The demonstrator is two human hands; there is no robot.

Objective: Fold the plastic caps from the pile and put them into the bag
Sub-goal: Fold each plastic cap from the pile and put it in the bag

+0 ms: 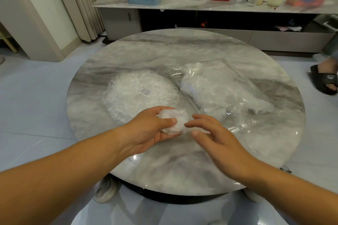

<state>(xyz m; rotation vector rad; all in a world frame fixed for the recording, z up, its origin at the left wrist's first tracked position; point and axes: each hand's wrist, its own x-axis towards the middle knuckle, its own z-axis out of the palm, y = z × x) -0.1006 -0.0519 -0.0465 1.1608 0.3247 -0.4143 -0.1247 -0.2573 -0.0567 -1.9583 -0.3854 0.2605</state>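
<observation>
The left hand (155, 128) clamps its fingers (168, 121) on a folded cap (175, 124) near the table's (182, 45) six o'clock, the right hand (217, 139) spread-fingered beside it, and any loosening could let the cap spring open before the bag (225, 93) at two o'clock.

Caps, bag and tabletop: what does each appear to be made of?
The folded cap gripped in the left hand and the pile look like thin crinkled clear plastic film: see-through, whitish where bunched. The bag looks like smoother glossy clear plastic, with sharp glare. The table looks like polished grey-veined marble or an imitation; it reflects light.
</observation>
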